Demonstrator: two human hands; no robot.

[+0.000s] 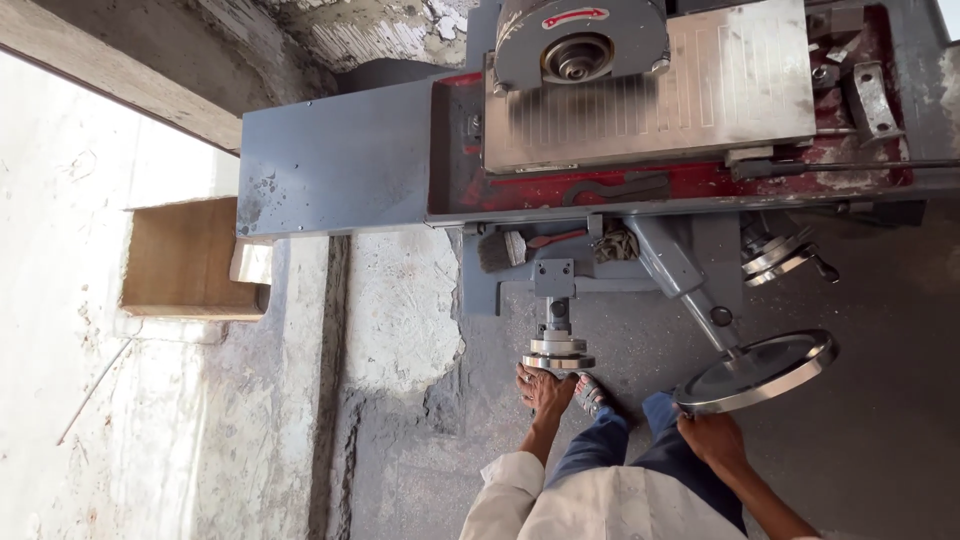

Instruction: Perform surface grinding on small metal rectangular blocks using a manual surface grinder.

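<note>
Below the grinder's table, seen from the head camera, the left hand (543,388) reaches forward on an extended arm, fingers (530,380) curled around the rim of the small handwheel (557,352). To the other side, the right hand (712,438) sits at the near rim of the large handwheel (757,371), fingers closed on its edge, wrist bent back toward the body. Beyond the fingers, a paintbrush (503,250) lies on the grey machine ledge. Farther off, the red tray (680,185) around the magnetic chuck (690,100) holds a dark wrench (615,188), with the grinding wheel guard (580,40) above.
</note>
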